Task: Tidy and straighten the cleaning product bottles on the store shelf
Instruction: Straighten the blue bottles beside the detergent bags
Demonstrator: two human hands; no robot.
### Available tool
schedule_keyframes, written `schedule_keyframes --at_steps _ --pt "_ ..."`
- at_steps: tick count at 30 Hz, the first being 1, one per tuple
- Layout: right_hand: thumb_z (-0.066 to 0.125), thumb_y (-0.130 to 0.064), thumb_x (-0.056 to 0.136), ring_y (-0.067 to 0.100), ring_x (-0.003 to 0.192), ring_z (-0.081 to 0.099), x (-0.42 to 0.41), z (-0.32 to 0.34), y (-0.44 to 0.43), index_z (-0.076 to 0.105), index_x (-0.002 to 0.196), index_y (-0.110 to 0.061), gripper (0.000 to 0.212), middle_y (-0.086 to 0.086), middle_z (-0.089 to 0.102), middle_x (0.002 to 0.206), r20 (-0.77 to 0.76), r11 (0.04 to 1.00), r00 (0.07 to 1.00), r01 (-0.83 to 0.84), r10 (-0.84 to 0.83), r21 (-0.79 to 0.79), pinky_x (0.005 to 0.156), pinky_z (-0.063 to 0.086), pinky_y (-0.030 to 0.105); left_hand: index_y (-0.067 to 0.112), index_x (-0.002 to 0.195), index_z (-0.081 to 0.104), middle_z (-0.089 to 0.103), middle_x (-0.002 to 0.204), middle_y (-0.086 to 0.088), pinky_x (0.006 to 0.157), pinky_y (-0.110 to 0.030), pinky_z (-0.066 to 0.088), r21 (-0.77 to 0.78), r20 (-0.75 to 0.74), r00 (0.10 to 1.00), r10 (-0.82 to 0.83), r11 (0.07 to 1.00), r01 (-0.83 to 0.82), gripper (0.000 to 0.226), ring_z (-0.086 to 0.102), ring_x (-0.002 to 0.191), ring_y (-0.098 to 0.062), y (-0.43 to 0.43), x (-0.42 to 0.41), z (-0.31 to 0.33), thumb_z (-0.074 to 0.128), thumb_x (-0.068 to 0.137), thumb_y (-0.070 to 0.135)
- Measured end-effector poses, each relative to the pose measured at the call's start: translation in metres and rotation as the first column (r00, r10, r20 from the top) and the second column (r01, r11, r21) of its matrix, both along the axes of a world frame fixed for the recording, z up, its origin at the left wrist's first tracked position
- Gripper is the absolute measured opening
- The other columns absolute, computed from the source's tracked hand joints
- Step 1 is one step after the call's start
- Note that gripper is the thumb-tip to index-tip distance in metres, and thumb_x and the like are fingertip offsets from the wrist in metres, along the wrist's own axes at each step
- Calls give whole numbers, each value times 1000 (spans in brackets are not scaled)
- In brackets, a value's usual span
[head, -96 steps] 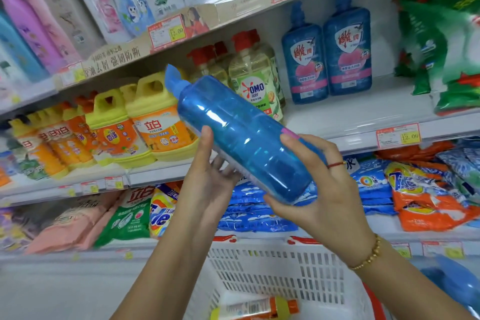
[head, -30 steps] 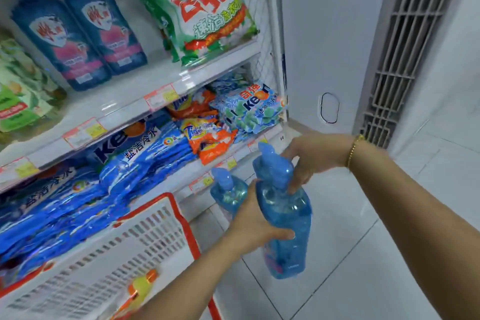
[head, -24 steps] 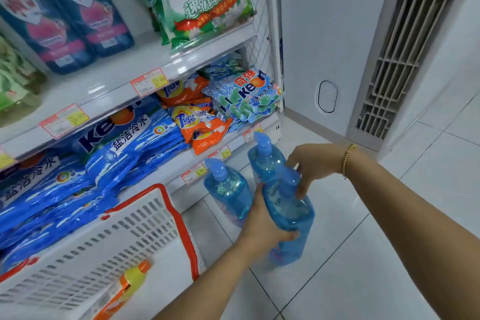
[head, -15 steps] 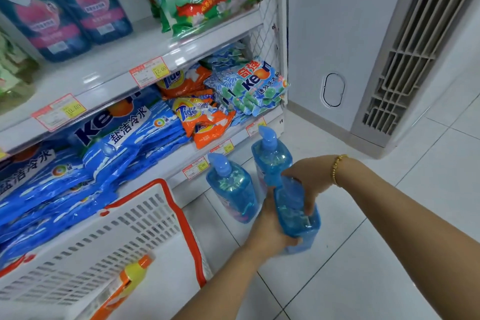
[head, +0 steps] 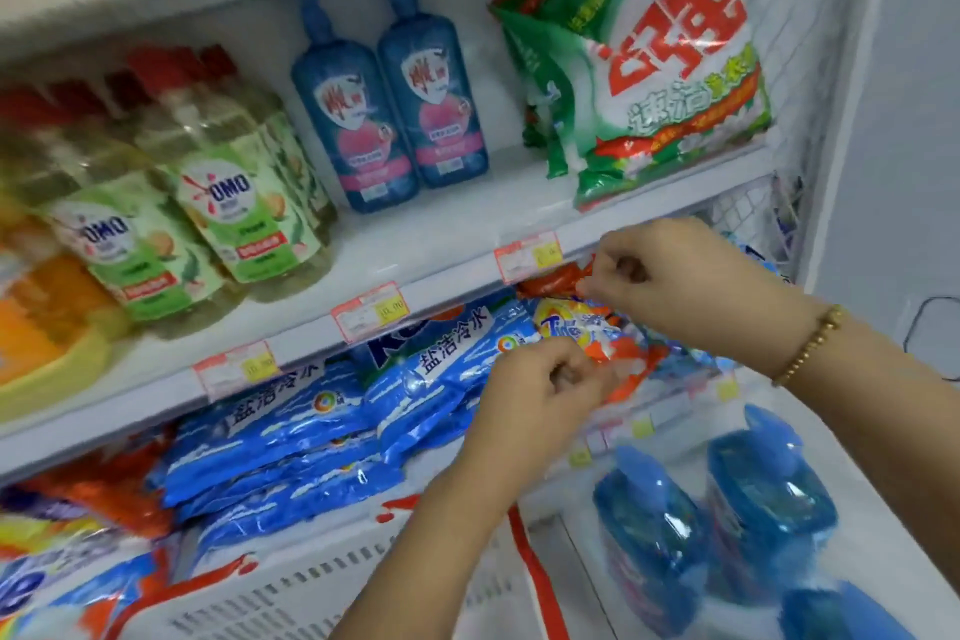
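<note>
Three translucent blue pump bottles stand on the floor at the lower right: one on the left, one beside it, and a third cut off by the frame edge. Two matching labelled blue bottles stand upright on the middle shelf. My left hand and my right hand are raised in front of the orange Tide bags on the lower shelf. Their fingers are loosely curled and I see nothing held. Motion blur hides whether the fingertips touch the bags.
OMO bottles with red caps crowd the middle shelf's left. Green and white powder bags lean at its right end. Blue Keon bags fill the lower shelf. A white basket with red trim sits below my arms.
Both hands have let go of the blue bottle, which now stands on the floor with the other two. The hands have risen to the lower shelf, and my view has swung up and left.
</note>
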State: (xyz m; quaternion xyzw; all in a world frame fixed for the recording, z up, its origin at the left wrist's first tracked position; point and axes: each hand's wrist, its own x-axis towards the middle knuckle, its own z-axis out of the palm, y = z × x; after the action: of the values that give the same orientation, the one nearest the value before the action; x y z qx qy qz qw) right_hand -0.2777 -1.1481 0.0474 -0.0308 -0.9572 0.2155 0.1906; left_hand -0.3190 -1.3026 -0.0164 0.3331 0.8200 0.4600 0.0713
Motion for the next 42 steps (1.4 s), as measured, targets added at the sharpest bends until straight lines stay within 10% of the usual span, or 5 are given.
schedule_keyframes --at_steps 8,17,28,35,42 --pt "47 -44 93 26 99 60 -173 -4 -6 64 109 -18 35 7 65 110 -91 985 981 171 -170 -5 77 45 32 11 110 61 64 109 -2 84 -28 46 281 52 873 486 831 -479 32 61 99 -19 -20 -190 87 72 84 23" --pt "39 -38 88 23 49 53 -202 -41 -12 59 51 -15 49 3 54 52 -474 902 815 421 -332 92 48 22 22 14 130 51 62 122 -2 97 -39 50 313 133 757 640 698 -644 84 61 110 -24 -4 -327 94 88 55 26" --pt "40 -40 88 21 53 52 -206 -50 -14 61 55 -15 47 1 52 52 -586 914 736 406 -339 -19 46 34 25 17 134 46 61 127 0 91 -37 53 430 109 729 675 629 -647 83 63 109 -20 -4 -323 105 87 64 36" --pt "66 -34 84 17 91 60 -193 -40 -9 60 111 -29 29 -4 44 136 -552 912 778 63 -300 -406 66 50 30 14 115 58 66 114 -1 76 -30 51 408 190 754 628 648 -643 63 65 94 -21 -18 -285 121 89 61 19" --pt "71 -22 81 7 113 47 -166 -10 -51 39 129 -30 58 -9 32 134 -499 553 852 -340 -162 -760 93 49 30 13 120 55 68 113 2 69 -27 56 370 47 832 553 764 -529 78 69 94 -16 -54 -209 122 93 52 22"
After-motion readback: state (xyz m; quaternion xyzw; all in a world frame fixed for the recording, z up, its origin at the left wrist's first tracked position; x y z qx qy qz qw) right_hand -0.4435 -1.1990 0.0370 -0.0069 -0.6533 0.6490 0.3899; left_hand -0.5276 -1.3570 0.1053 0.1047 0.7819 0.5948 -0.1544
